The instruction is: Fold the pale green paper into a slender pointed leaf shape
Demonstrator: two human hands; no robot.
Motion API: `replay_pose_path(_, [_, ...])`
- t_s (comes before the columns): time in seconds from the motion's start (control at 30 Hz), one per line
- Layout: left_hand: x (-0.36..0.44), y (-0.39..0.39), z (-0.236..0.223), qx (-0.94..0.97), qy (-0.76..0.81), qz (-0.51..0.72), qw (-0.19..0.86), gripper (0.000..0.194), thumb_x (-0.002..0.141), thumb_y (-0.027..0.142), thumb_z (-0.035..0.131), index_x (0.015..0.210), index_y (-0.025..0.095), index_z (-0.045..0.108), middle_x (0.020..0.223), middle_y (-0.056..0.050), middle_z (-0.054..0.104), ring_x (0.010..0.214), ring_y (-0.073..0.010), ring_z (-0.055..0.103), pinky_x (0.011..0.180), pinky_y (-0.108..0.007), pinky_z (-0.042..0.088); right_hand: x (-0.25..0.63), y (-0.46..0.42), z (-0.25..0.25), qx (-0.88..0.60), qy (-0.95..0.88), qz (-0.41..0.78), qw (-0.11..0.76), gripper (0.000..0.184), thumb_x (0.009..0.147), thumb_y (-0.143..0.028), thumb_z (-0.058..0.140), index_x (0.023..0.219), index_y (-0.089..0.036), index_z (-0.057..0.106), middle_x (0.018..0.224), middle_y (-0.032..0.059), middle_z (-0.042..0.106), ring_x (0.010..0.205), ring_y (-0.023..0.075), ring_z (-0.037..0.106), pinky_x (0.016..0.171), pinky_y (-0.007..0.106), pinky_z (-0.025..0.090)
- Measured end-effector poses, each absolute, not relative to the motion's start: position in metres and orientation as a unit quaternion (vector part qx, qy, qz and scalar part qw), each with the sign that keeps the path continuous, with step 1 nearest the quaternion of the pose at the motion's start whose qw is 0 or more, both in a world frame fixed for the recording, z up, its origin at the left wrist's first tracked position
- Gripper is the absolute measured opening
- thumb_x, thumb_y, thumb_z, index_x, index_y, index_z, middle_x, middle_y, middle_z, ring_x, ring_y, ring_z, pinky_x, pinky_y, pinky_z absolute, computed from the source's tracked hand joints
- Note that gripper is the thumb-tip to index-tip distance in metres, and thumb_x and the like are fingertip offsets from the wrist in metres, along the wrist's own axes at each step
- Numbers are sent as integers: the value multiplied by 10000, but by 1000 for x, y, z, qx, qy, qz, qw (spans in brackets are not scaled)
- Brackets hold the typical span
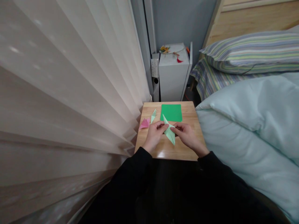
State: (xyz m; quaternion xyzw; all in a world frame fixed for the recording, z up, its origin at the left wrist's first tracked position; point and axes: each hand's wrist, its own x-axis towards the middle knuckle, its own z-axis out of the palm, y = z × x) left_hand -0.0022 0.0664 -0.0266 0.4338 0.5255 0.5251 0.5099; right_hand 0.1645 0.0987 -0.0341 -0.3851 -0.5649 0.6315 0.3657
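Note:
A pale green folded paper (pixel 170 134), a long pointed diamond shape, is held above the front half of a small wooden table (pixel 154 152). My left hand (pixel 156 132) pinches its left edge between thumb and fingers. On the opposite edge, my right hand (pixel 185 134) grips it the same way. Just beyond the paper lies a bright green square sheet or stack (pixel 171 112). A smaller pale green folded piece (pixel 153 116) and a pink folded paper piece (pixel 144 123) rest at the table's left side, near my left hand.
Pleated curtains (pixel 93 77) hang close along the left. A light blue quilt (pixel 245 130) and a striped pillow (pixel 254 53) lie on the bed at the right. Behind the table stands a white cabinet (pixel 173 77) with small colourful items on top.

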Motion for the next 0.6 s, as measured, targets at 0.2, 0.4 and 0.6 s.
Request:
replay_pose_path(0.2, [-3, 54, -26, 395, 486, 503, 596, 326, 771, 460, 808, 835, 150, 728, 840, -27, 676, 777, -133, 635, 815, -303, 543, 165, 97, -30, -401, -598, 584, 374, 337, 794, -495, 732, 729, -180, 632, 651, -10, 594, 599, 133, 508, 580, 287, 420])
replay_pose_path(0.4, [-4, 54, -25, 386, 490, 507, 594, 310, 742, 406, 857, 873, 137, 779, 846, -59, 726, 788, -150, 664, 833, -319, 553, 165, 96, -30, -408, -612, 571, 364, 350, 819, -522, 692, 719, -193, 626, 644, -3, 580, 604, 143, 496, 562, 286, 386])
replay_pose_path(0.6, [-4, 56, -26, 382, 487, 517, 592, 268, 726, 369, 870, 800, 131, 773, 786, -41, 700, 741, -130, 633, 779, -297, 537, 165, 94, -28, -409, -620, 557, 372, 343, 837, -514, 672, 721, -194, 635, 645, 2, 587, 610, 146, 491, 563, 286, 384])
